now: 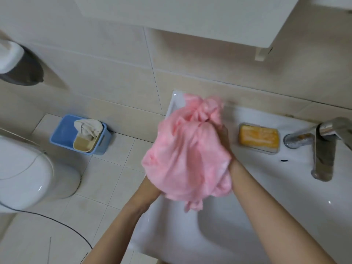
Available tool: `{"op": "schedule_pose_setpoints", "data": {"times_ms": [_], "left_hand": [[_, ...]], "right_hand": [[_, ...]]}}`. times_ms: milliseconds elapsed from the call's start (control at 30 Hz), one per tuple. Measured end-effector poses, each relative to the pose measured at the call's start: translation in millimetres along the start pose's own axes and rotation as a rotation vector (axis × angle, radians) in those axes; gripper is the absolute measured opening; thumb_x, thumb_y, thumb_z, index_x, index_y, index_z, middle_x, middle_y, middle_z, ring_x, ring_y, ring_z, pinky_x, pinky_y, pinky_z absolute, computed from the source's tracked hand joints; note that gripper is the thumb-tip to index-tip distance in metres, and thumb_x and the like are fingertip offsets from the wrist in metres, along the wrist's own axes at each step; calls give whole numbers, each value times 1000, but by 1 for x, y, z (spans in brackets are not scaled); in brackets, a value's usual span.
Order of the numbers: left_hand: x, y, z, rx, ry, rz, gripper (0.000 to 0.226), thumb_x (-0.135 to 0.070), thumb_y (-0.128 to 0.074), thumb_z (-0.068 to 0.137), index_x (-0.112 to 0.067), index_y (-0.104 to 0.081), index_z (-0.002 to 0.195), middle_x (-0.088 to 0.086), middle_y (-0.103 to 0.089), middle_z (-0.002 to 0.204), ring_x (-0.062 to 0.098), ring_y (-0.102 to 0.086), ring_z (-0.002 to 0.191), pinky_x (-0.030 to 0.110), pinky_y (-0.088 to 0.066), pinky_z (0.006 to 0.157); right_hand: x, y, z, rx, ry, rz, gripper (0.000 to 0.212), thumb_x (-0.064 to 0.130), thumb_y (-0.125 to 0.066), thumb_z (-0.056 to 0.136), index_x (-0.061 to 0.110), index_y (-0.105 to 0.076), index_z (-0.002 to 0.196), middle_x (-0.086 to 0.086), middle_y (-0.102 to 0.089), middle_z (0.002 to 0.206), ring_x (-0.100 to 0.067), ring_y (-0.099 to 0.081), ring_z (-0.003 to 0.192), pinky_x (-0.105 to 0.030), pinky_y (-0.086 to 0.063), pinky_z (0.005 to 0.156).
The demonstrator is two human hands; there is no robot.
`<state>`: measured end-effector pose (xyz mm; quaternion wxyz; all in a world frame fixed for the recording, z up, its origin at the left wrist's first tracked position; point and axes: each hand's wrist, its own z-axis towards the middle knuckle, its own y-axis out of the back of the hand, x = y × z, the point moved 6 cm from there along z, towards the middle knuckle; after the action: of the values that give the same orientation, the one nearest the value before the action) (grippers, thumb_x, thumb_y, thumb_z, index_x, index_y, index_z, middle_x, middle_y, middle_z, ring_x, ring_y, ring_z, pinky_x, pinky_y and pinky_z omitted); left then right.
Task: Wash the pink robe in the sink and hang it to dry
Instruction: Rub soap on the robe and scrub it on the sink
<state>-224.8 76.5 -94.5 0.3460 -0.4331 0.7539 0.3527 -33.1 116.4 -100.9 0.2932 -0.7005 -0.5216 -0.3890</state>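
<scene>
Left hand [150,187] and right hand [225,139] held the bunched pink robe [186,159] above the sink [219,237].
The right gripped cloth; the left's grip lay hidden beneath; no water left the tap [322,149]; washing looked barely begun; hanging remained.

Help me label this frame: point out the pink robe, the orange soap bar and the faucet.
pink robe [186,159]: head view, middle of the bunched cloth.
orange soap bar [259,139]: head view, centre of its top face.
faucet [323,155]: head view, midway along the metal spout.
</scene>
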Motion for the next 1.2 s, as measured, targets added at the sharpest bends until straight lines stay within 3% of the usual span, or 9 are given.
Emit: {"op": "schedule_pose_setpoints", "data": {"times_ms": [67, 200, 333, 500, 600, 700, 867, 1033, 1200], "left_hand": [[13, 4, 9, -107, -30, 98, 18, -29, -49, 69, -16, -57, 78, -15, -58, 65, 1, -50, 59, 15, -44, 57], [31, 17, 8, -346, -26, -19, 17, -28, -52, 69, -32, -46, 84, -11, -51, 84, 1, -57, 86, 18, -48, 78], [19, 9, 0, -293, -227, 72, 102, -64, -63, 58, -28, -16, 142, 12, -40, 137, 13, -51, 120, 29, -47, 93], [29, -19, 24, -246, -430, 801, 75, -39, -45, 69, -31, -29, 142, 17, -20, 154, 36, -15, 142, 70, -34, 95], [40, -28, 22, -162, -453, 942, 66, -50, -51, 67, -20, -46, 125, 12, -31, 150, 34, -23, 139, 70, -36, 93], [34, -20, 2, -242, -480, 872, 52, -49, -52, 65, -21, -66, 106, 9, -46, 141, 30, -31, 133, 72, -31, 95], [33, -34, 1, -327, -160, 950, 40, -39, -44, 73, -20, -75, 92, 12, -55, 132, 31, -40, 129, 70, -34, 96], [46, -65, 23, -253, -53, 1076, 104, -68, -64, 49, 7, -57, 120, 29, -42, 140, 48, -35, 131, 75, -26, 93], [50, -62, 39, -218, -199, 1087, 100, -37, -87, 47, 1, -36, 124, 32, -41, 139, 53, -38, 127, 75, -35, 88]], "right_hand": [[12, -17, 24, -134, 269, -177, 6, 8, -62, 87, 4, -58, 88, -6, -62, 82, -19, -55, 84, -13, -43, 61], [-38, -38, 22, -175, 647, -835, 51, 12, -69, 76, 3, -52, 124, -17, -57, 125, -28, -43, 123, -41, -29, 107], [-61, -54, -7, 43, 824, -917, 60, 24, -61, 77, 15, -46, 134, -8, -48, 140, -21, -31, 137, -55, -17, 112], [-40, -17, -14, 132, 287, 159, 26, 17, -56, 70, 13, -67, 93, 7, -69, 93, -7, -63, 90, -23, -47, 80], [-32, 16, 16, -320, 233, -173, 49, 51, -64, 64, 30, -56, 107, 6, -55, 110, -16, -53, 110, -34, -44, 93], [-29, -23, 36, -117, 219, -513, 90, 75, -64, 59, 43, -35, 139, 0, -28, 149, -19, -25, 139, -45, -26, 113], [-48, -67, 42, -32, 397, -930, 35, 52, -65, 79, 31, -62, 106, 3, -36, 142, -25, -43, 124, -36, -35, 99], [-40, -53, 67, 256, 82, -448, 33, 31, -74, 80, 16, -61, 106, 4, -56, 99, -13, -56, 92, -23, -43, 78], [-89, 26, 13, -225, 49, -211, 39, 50, -65, 80, 25, -56, 110, 5, -61, 110, -13, -59, 103, -22, -47, 84]]}}
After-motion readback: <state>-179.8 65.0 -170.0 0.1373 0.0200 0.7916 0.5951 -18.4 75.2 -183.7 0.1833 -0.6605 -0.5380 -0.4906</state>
